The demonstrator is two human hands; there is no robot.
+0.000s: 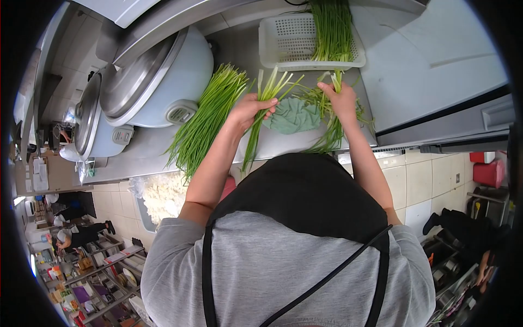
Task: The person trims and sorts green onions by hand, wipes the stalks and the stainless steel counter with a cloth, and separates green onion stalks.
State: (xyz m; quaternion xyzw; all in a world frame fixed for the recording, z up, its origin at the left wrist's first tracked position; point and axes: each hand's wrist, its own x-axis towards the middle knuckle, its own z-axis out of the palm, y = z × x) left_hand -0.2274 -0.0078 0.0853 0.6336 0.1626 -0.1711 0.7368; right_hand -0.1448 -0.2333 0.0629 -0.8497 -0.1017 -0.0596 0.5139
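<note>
My left hand [251,110] is closed around a small bunch of chives [251,143], pale stem ends pointing away from me and green leaves hanging toward my apron. My right hand [341,102] has its fingers pinched on a few more chives [337,80], with leaves trailing below the wrist. Between the hands lies a crumpled green cloth [294,116]. Loose chive scraps [311,97] are scattered beside the right hand. Left of my left hand, a large pile of chives [210,111] rests on the steel counter [155,155].
A white perforated basket [286,41] with chives [332,32] stands behind my hands. Two large rice cookers [163,82] fill the counter's left side. Below the counter sits a tub of whitish food [163,196]. Other people [87,231] are in the kitchen.
</note>
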